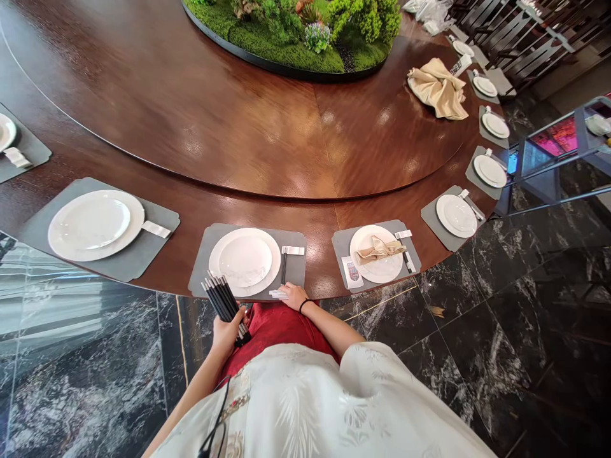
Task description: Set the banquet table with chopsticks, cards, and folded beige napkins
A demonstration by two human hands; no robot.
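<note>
My left hand [225,332] is closed around a thick bundle of black chopsticks [220,298] with silver-coloured tips, held upright and tilted at the table's front edge. At the right side of the middle grey placemat [199,270], my right hand [294,296] has its fingers closed at the lower end of a pair of black chopsticks [284,266]. Their upper ends meet a white chopstick rest [293,250]. A small white piece [277,294] lies by my right fingertips; its kind is unclear. Left of that pair sit two stacked white plates [273,254].
The right-hand setting has a folded beige napkin [380,250] on its plates, chopsticks [407,256] and a white packet [352,272]. Further settings line the round table [319,280]. A turntable [267,149] carries a green moss-and-plant centrepiece [296,54] and a crumpled beige cloth [436,89]. A cart [548,159] stands right.
</note>
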